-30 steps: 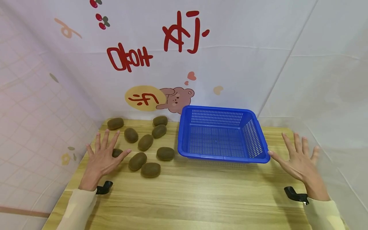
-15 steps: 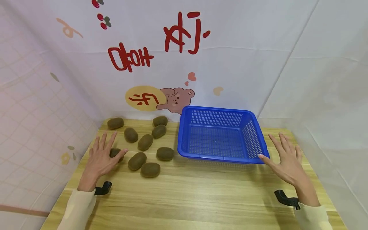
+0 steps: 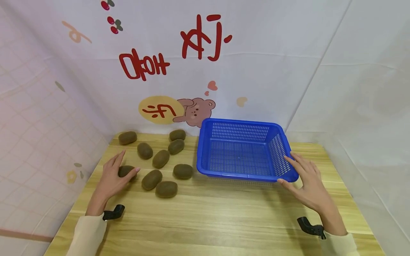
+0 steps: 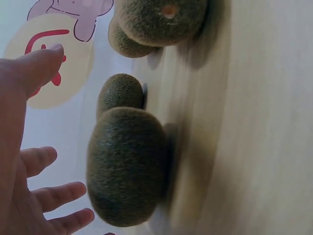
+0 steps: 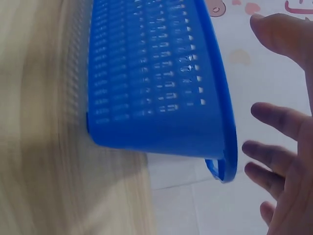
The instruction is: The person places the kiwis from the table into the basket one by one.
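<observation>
My left hand (image 3: 110, 177) is over a brown fuzzy kiwi (image 3: 125, 171) at the left of the table, its thumb and fingers spread on either side. In the left wrist view a gap shows between the fingertips and the nearest kiwi (image 4: 127, 166). Several other kiwis (image 3: 161, 158) lie loose to the right and behind. My right hand (image 3: 309, 186) hovers over the front right corner of a blue perforated plastic basket (image 3: 237, 175). From the right wrist view, its fingers are apart from the basket rim (image 5: 226, 112). Nothing is inside the basket.
A wood-grain table (image 3: 224, 220) carries everything. Behind it hangs a white printed cloth (image 3: 256, 71), close to the basket's back rim. More cloth (image 3: 38, 142) closes off the left side, and a white sheet (image 3: 368, 142) the right.
My right hand has moved left, from beside the basket to over its front right corner. The left hand has lowered slightly, its fingers bending toward the kiwi. Kiwis and basket have stayed put.
</observation>
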`<state>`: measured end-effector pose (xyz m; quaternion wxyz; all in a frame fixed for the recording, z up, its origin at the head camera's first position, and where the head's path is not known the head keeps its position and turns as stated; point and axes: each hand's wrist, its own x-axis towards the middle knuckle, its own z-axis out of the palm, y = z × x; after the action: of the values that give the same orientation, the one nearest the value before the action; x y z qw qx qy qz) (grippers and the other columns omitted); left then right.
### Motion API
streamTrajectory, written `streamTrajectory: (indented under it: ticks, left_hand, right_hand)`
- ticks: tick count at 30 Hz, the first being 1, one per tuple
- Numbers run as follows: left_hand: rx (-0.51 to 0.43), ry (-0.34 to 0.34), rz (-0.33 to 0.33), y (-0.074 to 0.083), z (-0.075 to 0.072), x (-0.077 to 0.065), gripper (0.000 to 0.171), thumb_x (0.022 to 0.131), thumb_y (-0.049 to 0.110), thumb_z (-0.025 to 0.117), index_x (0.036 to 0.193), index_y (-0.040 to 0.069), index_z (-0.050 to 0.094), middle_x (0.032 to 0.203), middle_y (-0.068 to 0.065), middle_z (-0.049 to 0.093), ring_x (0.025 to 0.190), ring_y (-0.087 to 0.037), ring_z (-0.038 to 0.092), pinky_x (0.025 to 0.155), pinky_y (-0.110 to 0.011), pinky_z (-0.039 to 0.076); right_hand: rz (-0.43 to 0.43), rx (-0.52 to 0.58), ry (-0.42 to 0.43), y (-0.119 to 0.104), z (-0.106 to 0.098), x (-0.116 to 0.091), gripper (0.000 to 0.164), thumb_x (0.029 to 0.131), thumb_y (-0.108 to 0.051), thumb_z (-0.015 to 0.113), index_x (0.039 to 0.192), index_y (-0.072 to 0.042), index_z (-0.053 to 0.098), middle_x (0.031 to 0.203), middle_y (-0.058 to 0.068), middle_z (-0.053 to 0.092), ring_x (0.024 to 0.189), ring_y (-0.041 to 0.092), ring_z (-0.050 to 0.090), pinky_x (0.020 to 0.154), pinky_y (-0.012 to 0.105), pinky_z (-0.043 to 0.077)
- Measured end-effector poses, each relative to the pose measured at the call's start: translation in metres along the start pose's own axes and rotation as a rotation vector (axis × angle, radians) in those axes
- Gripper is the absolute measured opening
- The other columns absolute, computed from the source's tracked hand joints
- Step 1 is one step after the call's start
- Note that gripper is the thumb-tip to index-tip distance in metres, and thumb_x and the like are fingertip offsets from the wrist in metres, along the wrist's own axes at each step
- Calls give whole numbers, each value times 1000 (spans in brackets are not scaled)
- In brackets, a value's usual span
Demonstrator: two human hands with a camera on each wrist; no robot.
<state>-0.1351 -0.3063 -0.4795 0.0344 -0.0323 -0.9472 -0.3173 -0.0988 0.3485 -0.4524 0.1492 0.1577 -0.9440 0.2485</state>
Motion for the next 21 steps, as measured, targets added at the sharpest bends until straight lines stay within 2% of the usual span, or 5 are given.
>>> streamTrajectory:
  ticks: [6,13,15,18,21]
  left_hand:
    - [-73,11,-47,-4,5,-4,95,96,48,70,166,14,16,161,-37,22,145,-63,19,104,-80,27]
    - [-129,35,-55,-8,10,-9,90,93,41,76,162,9,29,157,-36,31,142,-60,28,106,-78,28]
    - [-147,45,-53,-9,11,-10,87,92,38,77,161,8,33,155,-36,34,140,-60,31,106,-77,29]
    - [-172,54,-50,-13,14,-12,83,91,34,79,158,6,38,151,-34,38,138,-59,35,105,-75,31]
    - [-173,67,-35,-17,16,-14,77,91,31,80,154,4,44,147,-33,44,134,-57,41,102,-72,36]
  right_hand:
    - [-55,20,9,-2,11,-2,72,82,-25,86,147,-13,57,152,19,52,142,43,41,128,59,6]
    - [-75,23,28,-2,20,-8,51,82,-20,86,129,-10,68,128,14,66,124,38,55,130,38,17]
    - [-93,17,44,-1,24,-8,42,82,-18,86,121,-10,72,119,11,69,118,34,58,130,37,18]
    - [-125,20,69,2,28,-7,28,81,-14,86,107,-13,74,108,5,70,110,27,59,129,44,20]
    - [-134,31,75,5,32,-7,23,82,-12,85,101,-16,73,102,2,70,109,24,58,129,50,20]
